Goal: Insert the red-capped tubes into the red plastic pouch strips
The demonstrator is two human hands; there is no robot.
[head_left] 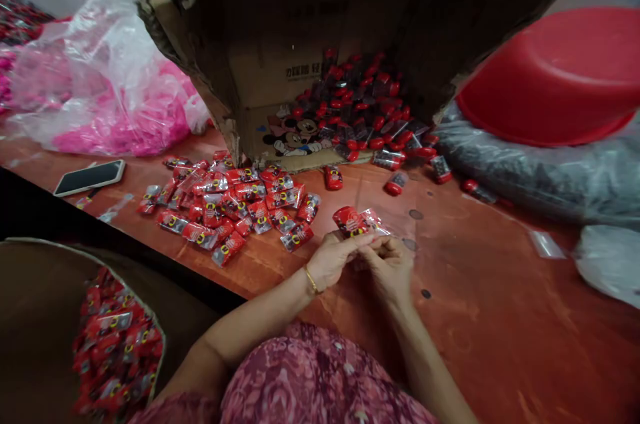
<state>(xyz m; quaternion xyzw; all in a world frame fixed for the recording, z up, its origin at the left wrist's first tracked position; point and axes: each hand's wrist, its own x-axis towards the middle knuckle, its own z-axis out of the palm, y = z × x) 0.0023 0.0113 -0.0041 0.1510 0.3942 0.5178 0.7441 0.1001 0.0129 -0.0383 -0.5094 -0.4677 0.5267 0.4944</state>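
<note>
My left hand (331, 260), with a gold bracelet at the wrist, and my right hand (393, 269) meet over the front of the table. Between their closed fingers they pinch red printed plastic packets (350, 219), whose upper parts stick out past the fingertips. Whether these are two packets or one folded piece I cannot make out. To the left of my hands lies a pile of filled red packets (235, 194). Beyond them, small clear containers with red caps (360, 104) spill out of a cardboard box (270, 87) lying on its side; one capped container (396, 183) stands apart.
A phone (90, 177) lies at the left edge, near plastic bags of pink pieces (125, 117). An open carton (145, 317) of red packets stands lower left, below the table (500, 317). A red tub (560, 77) rests on a grey plastic-wrapped bundle (540, 167) at right.
</note>
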